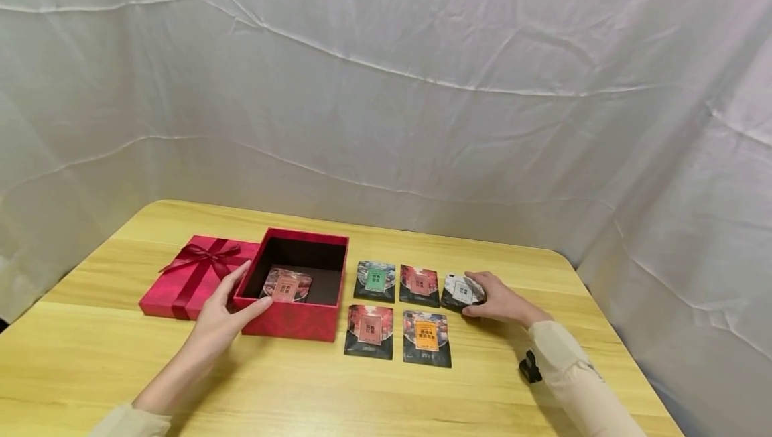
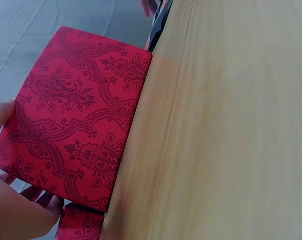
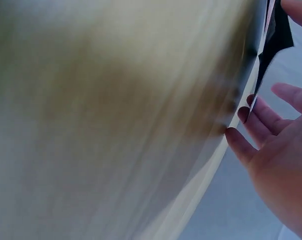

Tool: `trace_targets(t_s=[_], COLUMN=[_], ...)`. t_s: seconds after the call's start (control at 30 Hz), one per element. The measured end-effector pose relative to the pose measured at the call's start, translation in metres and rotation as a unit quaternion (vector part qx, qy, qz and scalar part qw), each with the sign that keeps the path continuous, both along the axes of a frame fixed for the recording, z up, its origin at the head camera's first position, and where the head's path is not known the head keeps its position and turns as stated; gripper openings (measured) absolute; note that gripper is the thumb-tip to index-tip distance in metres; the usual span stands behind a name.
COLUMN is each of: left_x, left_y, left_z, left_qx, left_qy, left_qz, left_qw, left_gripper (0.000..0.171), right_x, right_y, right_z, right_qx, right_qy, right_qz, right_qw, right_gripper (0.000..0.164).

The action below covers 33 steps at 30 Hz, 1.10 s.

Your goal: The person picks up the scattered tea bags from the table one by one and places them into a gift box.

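A red patterned gift box (image 1: pixel 292 322) stands without its lid, with a red-labelled tea sachet (image 1: pixel 288 285) inside. My left hand (image 1: pixel 217 316) holds its near-left corner, thumb at the front and fingers along the left side. To the right of the box, my right hand (image 1: pixel 499 299) grips a sachet with a white label (image 1: pixel 461 291) by its right edge. In the right wrist view this dark sachet (image 3: pixel 276 37) appears tilted, with an edge off the table and fingertips below it. Beside it lie a red-labelled sachet (image 1: pixel 419 285) and a green-labelled one (image 1: pixel 375 280).
The box's lid (image 1: pixel 165 293), with a ribbon bow, lies left of the box. Nearer the front are another red-labelled sachet (image 1: pixel 369 332) and an orange-labelled one (image 1: pixel 427 338). A small black object (image 1: pixel 530 366) is by the right forearm. Pale curtains surround the wooden table (image 1: pixel 313 390).
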<state>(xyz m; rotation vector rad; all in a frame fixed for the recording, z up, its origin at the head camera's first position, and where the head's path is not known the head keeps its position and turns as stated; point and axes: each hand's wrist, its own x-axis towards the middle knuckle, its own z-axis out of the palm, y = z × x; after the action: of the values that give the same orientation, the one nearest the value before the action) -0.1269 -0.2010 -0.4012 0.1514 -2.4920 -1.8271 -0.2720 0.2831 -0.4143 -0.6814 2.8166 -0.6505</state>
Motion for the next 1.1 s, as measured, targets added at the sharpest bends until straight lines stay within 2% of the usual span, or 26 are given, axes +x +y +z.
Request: trace_targets(t_s=[0.33,0.57,1.1], left_x=[0.000,0.000,0.000], left_y=[0.000,0.000,0.001], left_z=[0.001,0.001,0.001], left_qx=[0.009,0.008,0.008], left_qy=[-0.001,-0.001,0.002], left_qz=[0.000,-0.001,0.002], left_qw=[1.0000,1.0000,1.0000], left_gripper=[0.087,0.087,0.086], right_x=[0.005,0.011,0.020], right_y=[0.000,-0.005,-0.028], right_z=[0.007,0.011,0.024], right_qx=[-0.021,-0.031,-0.026], right_qy=[0.026,0.020,0.024], right_qz=[0.000,-0.005,0.020], right_qw=[0.999,0.999,0.999], right_gripper=[0.084,0.083,0.088])
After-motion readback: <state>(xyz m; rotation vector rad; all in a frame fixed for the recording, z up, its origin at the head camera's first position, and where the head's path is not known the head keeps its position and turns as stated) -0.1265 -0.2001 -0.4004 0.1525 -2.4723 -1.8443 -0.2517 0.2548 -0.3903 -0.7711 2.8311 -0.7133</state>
